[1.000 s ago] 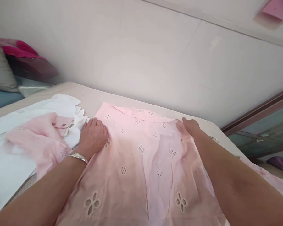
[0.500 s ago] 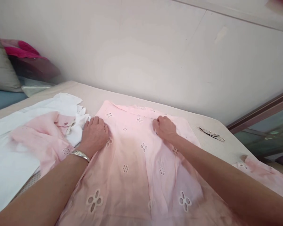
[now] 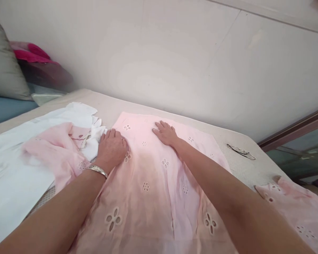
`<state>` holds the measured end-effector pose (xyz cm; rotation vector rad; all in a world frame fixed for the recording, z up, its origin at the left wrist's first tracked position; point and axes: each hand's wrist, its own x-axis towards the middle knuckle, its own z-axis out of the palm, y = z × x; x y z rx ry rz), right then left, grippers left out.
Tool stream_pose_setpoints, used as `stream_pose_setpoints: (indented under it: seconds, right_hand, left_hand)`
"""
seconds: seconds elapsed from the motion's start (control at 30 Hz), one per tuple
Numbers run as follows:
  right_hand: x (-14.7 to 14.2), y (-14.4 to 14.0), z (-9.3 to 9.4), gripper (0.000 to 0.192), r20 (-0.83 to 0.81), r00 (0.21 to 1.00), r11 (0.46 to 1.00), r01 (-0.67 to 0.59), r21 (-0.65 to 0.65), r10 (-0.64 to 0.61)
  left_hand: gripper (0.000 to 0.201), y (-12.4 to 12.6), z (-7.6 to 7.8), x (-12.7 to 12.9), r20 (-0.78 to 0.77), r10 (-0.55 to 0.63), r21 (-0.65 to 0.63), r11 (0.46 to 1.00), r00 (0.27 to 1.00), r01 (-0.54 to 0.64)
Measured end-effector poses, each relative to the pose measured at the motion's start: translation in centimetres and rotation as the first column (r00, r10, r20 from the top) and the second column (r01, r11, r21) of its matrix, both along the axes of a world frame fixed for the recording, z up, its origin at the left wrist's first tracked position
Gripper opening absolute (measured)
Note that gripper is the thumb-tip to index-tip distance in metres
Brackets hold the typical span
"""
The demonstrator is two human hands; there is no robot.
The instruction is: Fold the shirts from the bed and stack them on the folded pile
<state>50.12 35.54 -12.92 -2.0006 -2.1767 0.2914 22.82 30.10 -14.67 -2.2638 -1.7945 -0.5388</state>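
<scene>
1. Both hands lay palm-down and flat on the pink eyelet garment (image 3: pixel 159 183), fingers spread, gripping nothing
2. Left hand (image 3: pixel 111 150) pressed the garment's left edge near its top corner, just beside the rumpled white cloth (image 3: pixel 21 169); a silver bangle (image 3: pixel 96 170) sat on that wrist, and this hand had hardly shifted over the last second
3. Right hand (image 3: pixel 165 133) was the one that had changed: a second earlier it was out at the garment's far right corner, half a second earlier it was bunched into a loose fist near the middle of the top hem, and now it rested open and flat, nearer the left hand
4. Along with that sweep, the top edge lay straighter and the right part of the garment looked flatter, its right corner now bare on the bed (image 3: pixel 243 169); I judged this to be smoothing, with the upper part close to flat and creases left lower down towards the wearer
5. Pink garment itself was spread across the middle of the bed, top hem towards the wall (image 3: pixel 175 63)
6. Another pink piece (image 3: pixel 60 151) lay crumpled on the white cloth to the left, and a further pink piece (image 3: pixel 299 211) lay at the right edge, apart from the main one
7. A large safety pin (image 3: pixel 241 151) lay on the bed just beyond the garment's right corner, untouched
8. Cushions (image 3: pixel 5 70) were piled at the far left
</scene>
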Motion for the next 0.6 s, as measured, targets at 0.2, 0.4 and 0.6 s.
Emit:
stream_pose_setpoints:
  seconds: [0.2,0.4,0.6]
  right_hand:
    - [3.6,-3.6,2.6,0.075,-0.130,0.990,0.998,0.051,0.036,-0.046]
    - [7.2,-15.4,-0.3,0.070,0.065,0.985,0.987,0.155,0.053,-0.158]
    - [7.4,-16.4,-1.1,0.073,0.231,0.954,0.981,0.192,0.019,-0.192]
  left_hand:
    - [0.028,-0.1,0.1,-0.1,0.005,-0.008,0.021,1.000,1.000,0.008]
    - [0.021,0.0,0.6,-0.6,0.008,-0.019,-0.049,0.999,1.000,0.019]
    - [0.024,0.6,1.0,-1.3,0.094,-0.004,-0.128,0.992,0.996,0.016]
